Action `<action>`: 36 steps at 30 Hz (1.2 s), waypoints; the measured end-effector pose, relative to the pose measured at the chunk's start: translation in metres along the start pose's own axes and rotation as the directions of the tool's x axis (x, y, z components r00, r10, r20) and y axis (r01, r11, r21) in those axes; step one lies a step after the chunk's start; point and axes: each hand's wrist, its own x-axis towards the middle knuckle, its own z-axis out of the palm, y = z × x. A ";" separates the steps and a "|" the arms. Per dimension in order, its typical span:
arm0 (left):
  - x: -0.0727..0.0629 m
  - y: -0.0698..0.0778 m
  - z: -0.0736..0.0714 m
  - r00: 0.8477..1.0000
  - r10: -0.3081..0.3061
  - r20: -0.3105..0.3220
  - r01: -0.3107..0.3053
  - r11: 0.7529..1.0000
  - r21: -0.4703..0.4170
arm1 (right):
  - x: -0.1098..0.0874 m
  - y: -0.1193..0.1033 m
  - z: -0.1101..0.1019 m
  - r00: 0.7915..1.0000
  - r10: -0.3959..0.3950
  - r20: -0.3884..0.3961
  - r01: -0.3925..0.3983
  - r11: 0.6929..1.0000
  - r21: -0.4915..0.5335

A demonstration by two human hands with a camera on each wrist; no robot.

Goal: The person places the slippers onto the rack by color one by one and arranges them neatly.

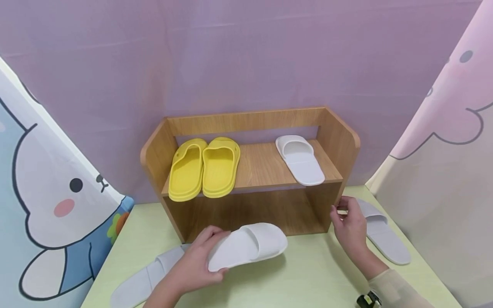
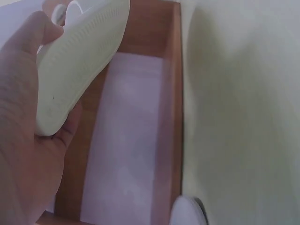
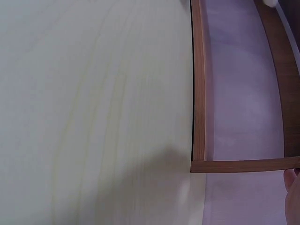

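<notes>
My left hand [image 1: 196,263] grips a white slipper [image 1: 250,246] by its heel end, thumb on one side and fingers on the other. The slipper hangs above the table before the wooden shoe rack [image 1: 248,122], toe to the right. In the left wrist view, its ribbed sole [image 2: 79,70] faces the camera. My right hand [image 1: 352,224] is at the outer face of the rack's right side panel, fingertips at its front edge; whether they press on it is unclear. Yellow slippers [image 1: 221,167] and another white slipper [image 1: 304,167] stand on the upper shelf.
One grey slipper [image 1: 132,284] lies on the pale green table [image 1: 304,278] at left, partly behind my left arm. Another grey slipper [image 1: 389,241] lies right of the rack, beyond my right hand. A purple cloth [image 1: 246,55] hangs behind.
</notes>
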 end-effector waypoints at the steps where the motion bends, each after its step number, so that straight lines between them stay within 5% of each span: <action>1: 0.002 0.003 -0.001 1.000 -0.004 -0.004 0.004 1.000 -0.006 | 0.000 0.000 0.000 1.000 0.000 0.000 0.000 1.000 0.001; 11: 0.014 0.036 -0.017 0.999 -0.034 -0.028 0.032 0.996 -0.084 | 0.000 -0.001 -0.001 1.000 0.001 0.000 -0.001 1.000 -0.003; 21: 0.026 0.064 -0.034 0.993 -0.009 -0.116 -0.004 0.994 -0.113 | 0.000 -0.001 -0.001 1.000 -0.012 0.003 0.012 1.000 0.000; 36: 0.054 0.094 -0.053 0.948 -0.051 -0.314 0.053 0.999 -0.003 | 0.001 -0.001 -0.001 1.000 -0.008 0.005 0.008 1.000 0.001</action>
